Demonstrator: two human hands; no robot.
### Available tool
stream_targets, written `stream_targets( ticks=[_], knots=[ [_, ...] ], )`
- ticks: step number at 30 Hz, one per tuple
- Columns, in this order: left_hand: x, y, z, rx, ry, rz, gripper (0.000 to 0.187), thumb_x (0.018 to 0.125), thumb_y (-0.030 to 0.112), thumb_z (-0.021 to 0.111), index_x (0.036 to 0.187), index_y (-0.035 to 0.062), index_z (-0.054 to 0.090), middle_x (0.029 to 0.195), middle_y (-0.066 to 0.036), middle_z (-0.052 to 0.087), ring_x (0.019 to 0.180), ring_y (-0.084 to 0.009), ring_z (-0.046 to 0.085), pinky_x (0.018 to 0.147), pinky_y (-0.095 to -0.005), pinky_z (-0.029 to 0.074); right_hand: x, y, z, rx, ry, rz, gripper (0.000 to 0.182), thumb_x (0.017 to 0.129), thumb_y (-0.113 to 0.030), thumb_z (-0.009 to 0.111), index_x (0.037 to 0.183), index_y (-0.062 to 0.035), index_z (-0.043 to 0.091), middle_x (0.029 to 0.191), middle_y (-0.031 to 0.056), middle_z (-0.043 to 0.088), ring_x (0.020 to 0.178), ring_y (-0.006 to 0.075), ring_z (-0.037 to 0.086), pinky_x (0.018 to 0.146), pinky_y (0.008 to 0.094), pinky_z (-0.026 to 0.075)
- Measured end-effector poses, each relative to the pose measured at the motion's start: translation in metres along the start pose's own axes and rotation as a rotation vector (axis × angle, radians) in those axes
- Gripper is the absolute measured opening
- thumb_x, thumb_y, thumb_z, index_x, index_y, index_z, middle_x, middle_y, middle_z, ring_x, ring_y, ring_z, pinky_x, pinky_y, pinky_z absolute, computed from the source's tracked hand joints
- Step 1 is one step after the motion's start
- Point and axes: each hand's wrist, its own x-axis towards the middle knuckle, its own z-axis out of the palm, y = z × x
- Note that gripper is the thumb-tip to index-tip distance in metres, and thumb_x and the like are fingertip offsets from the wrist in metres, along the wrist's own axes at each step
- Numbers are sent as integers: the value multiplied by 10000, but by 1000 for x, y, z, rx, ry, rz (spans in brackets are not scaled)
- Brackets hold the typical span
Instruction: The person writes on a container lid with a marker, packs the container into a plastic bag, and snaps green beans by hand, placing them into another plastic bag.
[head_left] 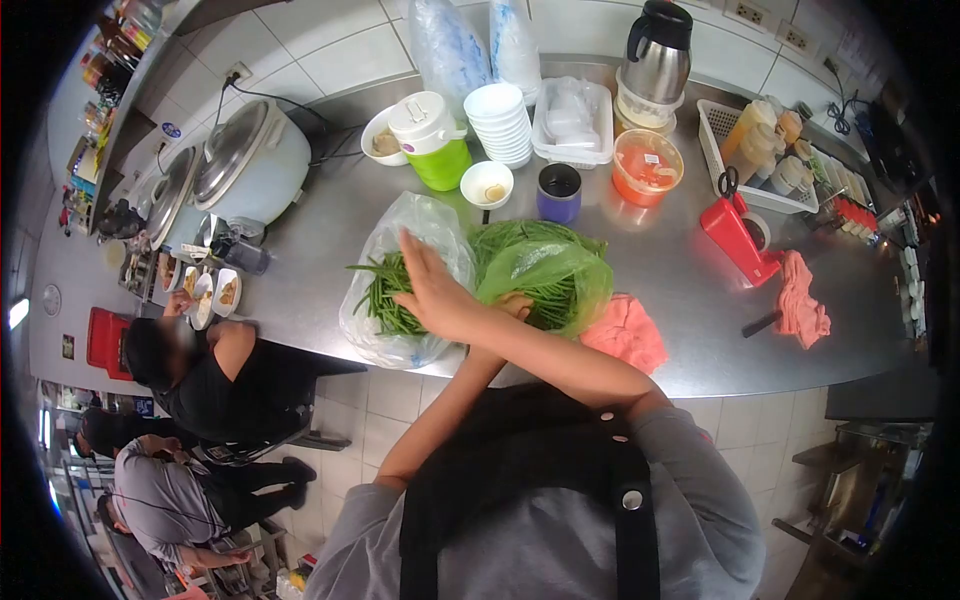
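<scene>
My forearms cross over the counter's front edge. My right hand (432, 290) reaches to the left, fingers stretched out and apart, over cut green beans (385, 295) in a clear plastic bag (430, 222). Under my right forearm, my left hand (515, 304) is at the near side of a green plastic bag (590, 285). Its fingers look curled, but the forearm and bag hide most of them, and what they hold is not visible. Long green beans (540, 240) fill the green bag. A pink cloth (628, 335) lies just right of it.
Behind the bags stand a small white bowl (487, 185), purple cup (559, 192), green-and-white jug (430, 140), stacked white bowls (498, 125) and orange tub (647, 168). A red holder with scissors (735, 235) stands right. A co-worker (235, 380) sits at the left.
</scene>
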Motion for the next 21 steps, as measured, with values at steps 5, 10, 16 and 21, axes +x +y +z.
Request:
stream_targets(
  ticks=[5,10,16,21],
  knots=[
    [-12,-79,-17,-247,-19,-186,241,873,120,651,1105,52,654,1090,-153,669,985,-338,642,837,-405,515,-9,-3,-90,46,-625,376,217,866,-83,578,1058,-38,667,1072,164,674,975,326,654,866,418,492],
    [67,-14,-73,371,-309,-396,277,807,30,606,1077,71,651,1023,-186,657,984,-361,633,804,-431,527,-6,82,-169,-460,-586,490,195,877,-67,513,981,-12,669,991,221,675,956,383,649,860,443,502],
    [75,9,-66,409,-120,69,321,789,1,588,1095,62,660,1003,-139,653,923,-357,645,769,-433,537,-31,74,-154,-429,-319,395,230,869,-36,501,1052,12,632,1015,250,656,965,407,636,849,468,498],
    [80,0,-55,362,-248,46,276,765,-10,551,1018,29,653,975,-193,658,893,-373,651,735,-463,534,-70,108,-135,-648,-405,646,168,863,-55,545,960,21,659,939,250,661,904,417,639,797,485,506]
  ],
)
